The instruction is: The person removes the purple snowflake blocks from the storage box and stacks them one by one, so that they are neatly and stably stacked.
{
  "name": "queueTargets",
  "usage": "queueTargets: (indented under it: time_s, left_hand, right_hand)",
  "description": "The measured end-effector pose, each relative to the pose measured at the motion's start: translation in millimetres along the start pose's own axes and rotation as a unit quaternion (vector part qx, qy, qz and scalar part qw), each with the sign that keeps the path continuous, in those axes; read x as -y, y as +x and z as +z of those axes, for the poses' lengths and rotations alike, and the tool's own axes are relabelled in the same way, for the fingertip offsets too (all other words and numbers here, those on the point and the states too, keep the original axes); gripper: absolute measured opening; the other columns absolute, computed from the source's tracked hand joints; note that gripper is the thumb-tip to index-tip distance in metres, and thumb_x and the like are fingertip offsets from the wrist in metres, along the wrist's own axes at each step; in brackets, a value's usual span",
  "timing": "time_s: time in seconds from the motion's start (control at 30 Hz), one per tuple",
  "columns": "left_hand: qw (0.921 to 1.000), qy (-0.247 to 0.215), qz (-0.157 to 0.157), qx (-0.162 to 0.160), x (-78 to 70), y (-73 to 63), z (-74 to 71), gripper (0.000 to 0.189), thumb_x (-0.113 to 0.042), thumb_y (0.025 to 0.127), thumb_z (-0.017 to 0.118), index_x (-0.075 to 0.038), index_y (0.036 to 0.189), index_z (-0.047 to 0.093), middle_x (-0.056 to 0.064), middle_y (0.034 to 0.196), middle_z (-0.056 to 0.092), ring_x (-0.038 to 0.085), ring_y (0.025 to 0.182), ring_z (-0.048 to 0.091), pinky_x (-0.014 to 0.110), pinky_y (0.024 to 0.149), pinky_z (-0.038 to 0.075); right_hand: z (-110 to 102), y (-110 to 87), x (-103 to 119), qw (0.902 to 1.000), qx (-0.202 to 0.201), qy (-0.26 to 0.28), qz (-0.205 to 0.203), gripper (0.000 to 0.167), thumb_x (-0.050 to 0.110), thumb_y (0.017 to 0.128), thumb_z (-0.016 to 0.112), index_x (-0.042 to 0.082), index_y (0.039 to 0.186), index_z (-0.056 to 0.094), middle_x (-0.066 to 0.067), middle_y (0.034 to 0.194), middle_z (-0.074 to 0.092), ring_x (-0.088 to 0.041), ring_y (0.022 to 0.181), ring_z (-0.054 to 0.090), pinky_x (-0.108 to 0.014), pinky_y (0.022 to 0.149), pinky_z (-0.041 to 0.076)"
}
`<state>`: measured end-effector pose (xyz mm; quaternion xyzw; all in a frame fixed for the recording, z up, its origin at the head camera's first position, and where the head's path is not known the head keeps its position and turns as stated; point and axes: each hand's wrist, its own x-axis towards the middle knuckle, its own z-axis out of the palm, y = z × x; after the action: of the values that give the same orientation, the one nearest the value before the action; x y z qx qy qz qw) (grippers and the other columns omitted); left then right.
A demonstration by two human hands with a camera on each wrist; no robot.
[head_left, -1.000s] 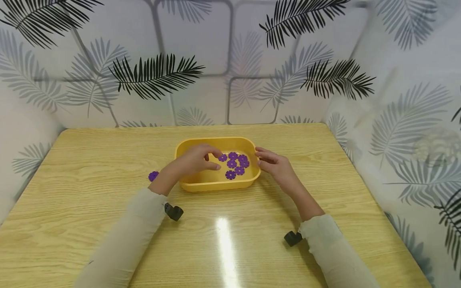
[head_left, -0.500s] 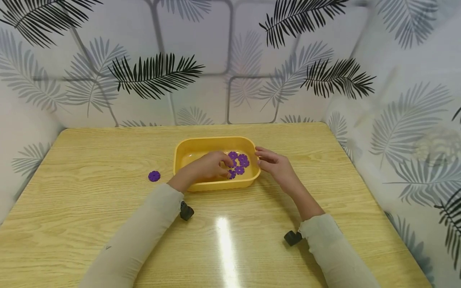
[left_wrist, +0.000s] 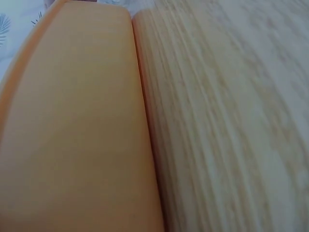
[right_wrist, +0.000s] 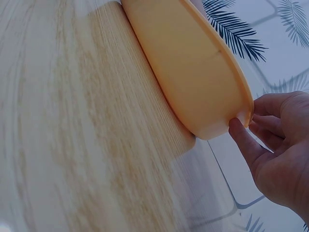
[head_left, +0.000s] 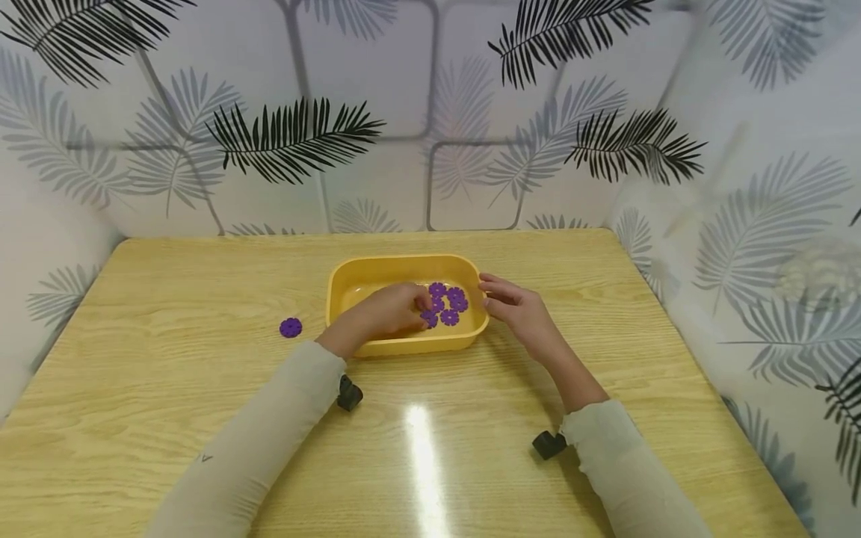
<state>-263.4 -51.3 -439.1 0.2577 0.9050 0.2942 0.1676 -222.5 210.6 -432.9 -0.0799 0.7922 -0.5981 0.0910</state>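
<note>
In the head view a yellow plastic tray [head_left: 403,347] stands on the table, with several purple flower-shaped discs [head_left: 449,317] lying in its right half. My left hand [head_left: 392,308] reaches over the tray's front rim. Its thumb and index finger pinch a purple disc [head_left: 430,320], partly hidden by the fingertips. At the tray's right end, my right hand [head_left: 519,314] holds the wall by the rim. The right wrist view shows the right thumb [right_wrist: 241,135] against the tray's outer side and the fingers near the rim. The left wrist view shows only the tray's outer wall [left_wrist: 82,116] and the table.
One purple disc [head_left: 291,327] lies on the wooden table [head_left: 202,373] left of the tray. A patterned wall [head_left: 397,187] rises behind the table's back edge, and another [head_left: 760,246] borders the right side. Small black cameras [head_left: 348,394] sit at both wrists.
My left hand has moved right inside the tray to the discs, and its thumb and index finger have come together on one. The right hand has kept its place at the tray's end.
</note>
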Motion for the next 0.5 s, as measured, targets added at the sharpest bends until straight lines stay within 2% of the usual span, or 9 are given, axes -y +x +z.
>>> queueTargets:
  time_s: [0.2,0.3,0.5]
  left_hand:
    - [0.9995,0.017,-0.027,-0.007,-0.6,-2.2,-2.6,0.024,-0.022,0.094,0.073,-0.015,0.115,0.064,0.003,0.103,0.065,0.021,0.097,0.06,0.036,0.09,0.051]
    - [0.9994,0.018,-0.029,-0.004,-1.0,-3.3,-3.5,0.028,-0.025,0.095,0.073,-0.015,0.119,0.065,0.003,0.1,0.063,0.021,0.092,0.057,0.035,0.084,0.049]
    - [0.9995,0.015,-0.026,0.005,-1.9,-5.2,-3.5,0.034,-0.026,0.092,0.075,-0.016,0.123,0.067,0.004,0.104,0.065,0.021,0.095,0.059,0.036,0.091,0.05]
  right_hand:
    - [-0.8,0.9,0.6,1.0,0.0,-0.006,0.001,0.042,0.019,0.101,0.063,0.007,0.14,0.059,0.005,0.156,0.046,-0.022,0.14,0.048,-0.029,0.104,0.048]
    - [-0.9,0.7,0.6,1.0,0.0,-0.006,0.002,0.042,0.019,0.101,0.063,0.007,0.14,0.059,0.005,0.156,0.046,-0.021,0.141,0.048,-0.029,0.104,0.048]
    - [-1.0,0.5,-1.1,1.0,0.0,-0.005,0.002,0.042,0.018,0.101,0.062,0.006,0.141,0.058,0.005,0.157,0.045,-0.022,0.141,0.046,-0.03,0.105,0.048]
